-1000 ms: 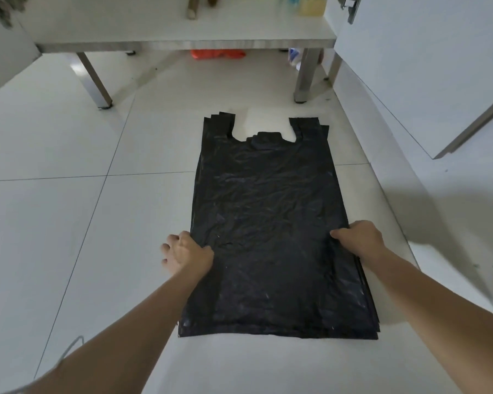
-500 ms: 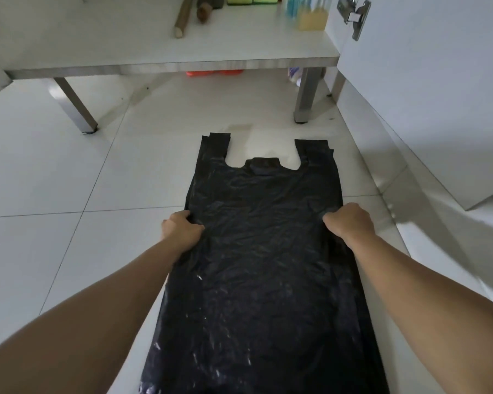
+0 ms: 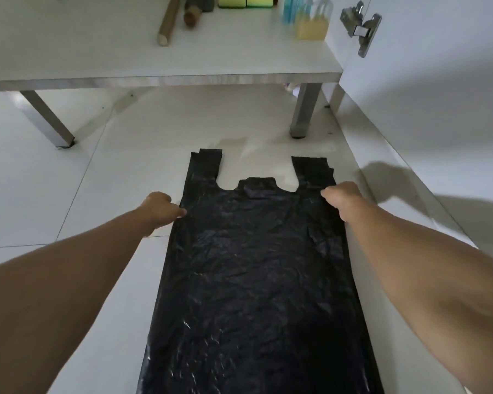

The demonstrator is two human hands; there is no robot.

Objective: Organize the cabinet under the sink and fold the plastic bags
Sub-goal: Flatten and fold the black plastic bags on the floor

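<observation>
head: black plastic bag (image 3: 256, 280) flat on floor (image 3: 69, 194), unfolded
left hand (image 3: 161, 207): grip curled on bag's left edge
right hand (image 3: 343, 199): grip curled on right edge
progress: bag smoothed, folding remains; cabinet shelf (image 3: 97, 52) holds bottles (image 3: 308, 15)

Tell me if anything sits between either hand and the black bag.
Nothing visible does. The left hand touches the black bag at its left edge, and the right hand rests on its right edge below the handle; the bag lies flat on bare floor.
</observation>
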